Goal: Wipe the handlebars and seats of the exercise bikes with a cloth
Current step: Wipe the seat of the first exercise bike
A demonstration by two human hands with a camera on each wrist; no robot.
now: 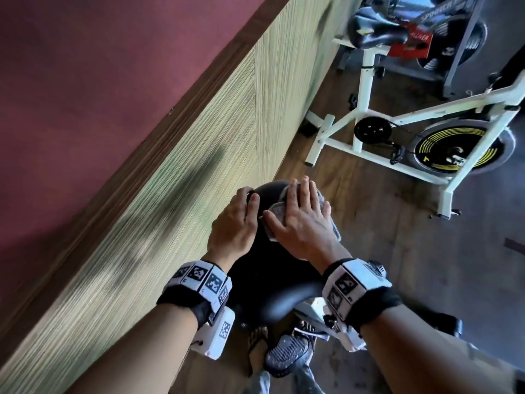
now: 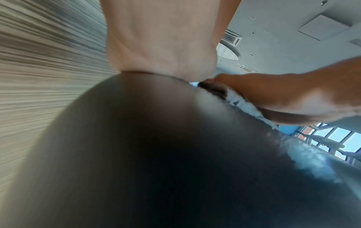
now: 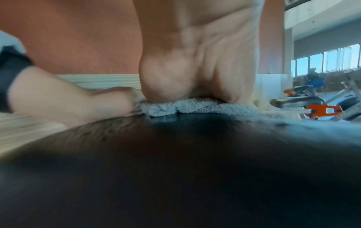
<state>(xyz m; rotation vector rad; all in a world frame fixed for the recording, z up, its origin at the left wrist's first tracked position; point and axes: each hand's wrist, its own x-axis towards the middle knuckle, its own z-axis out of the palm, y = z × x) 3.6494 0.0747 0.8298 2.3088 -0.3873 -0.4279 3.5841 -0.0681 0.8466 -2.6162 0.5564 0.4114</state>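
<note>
A crumpled grey fluffy terry cloth (image 1: 334, 224) lies on the narrow front of the glossy black padded bike seat (image 1: 264, 268), pressed under the right hand (image 1: 301, 223) with fingers spread flat, while the left hand (image 1: 235, 226) beside it curls close-set fingers over the seat's edge.

Daylight is coming through far right windows (image 3: 324, 63); the striped wall (image 1: 170, 194) is smearing, the near seat (image 2: 156, 154) blurring darkly.
</note>
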